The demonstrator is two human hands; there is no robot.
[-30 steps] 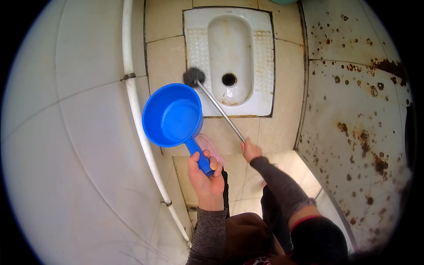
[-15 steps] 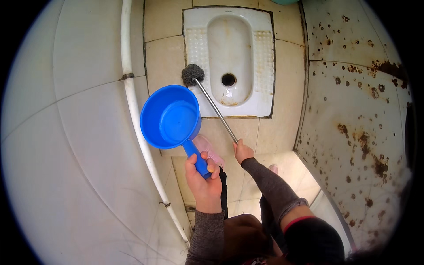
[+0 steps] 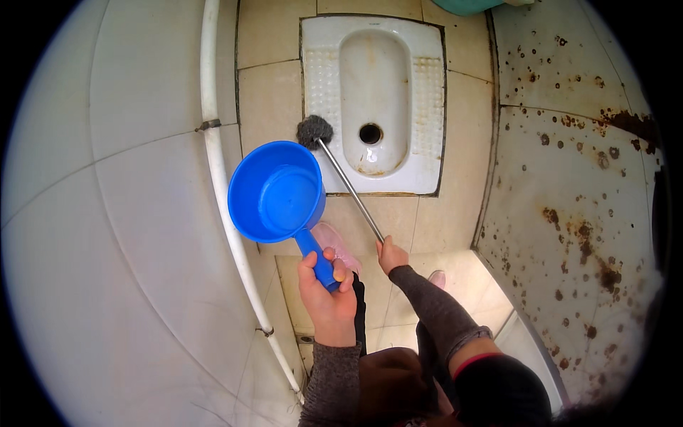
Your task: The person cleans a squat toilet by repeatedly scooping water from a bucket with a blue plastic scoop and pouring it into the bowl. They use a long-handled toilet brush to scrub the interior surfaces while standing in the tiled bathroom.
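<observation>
My left hand (image 3: 329, 295) is closed round the handle of a blue plastic water dipper (image 3: 274, 192), whose bowl faces up and looks to hold no more than a little water. With my right hand (image 3: 393, 255) I grip the end of a scrubbing brush with a long metal handle (image 3: 356, 193). Its round grey bristly head (image 3: 314, 132) rests at the left edge of the white squat toilet (image 3: 384, 183), over the ribbed footrest. The toilet's dark drain hole (image 3: 371, 133) is open to view, and brownish stains mark the basin.
A white pipe (image 3: 220, 171) runs up the left tiled wall. Rust spots cover the right wall panel (image 3: 555, 171). At the top right a green basin (image 3: 466, 6) is partly in view. My pink shoes (image 3: 333, 245) stand on the beige tiles below the toilet.
The whole view has shifted slightly, so the toilet sits a little lower and more of the green basin shows. Both hands keep their holds on the dipper and brush.
</observation>
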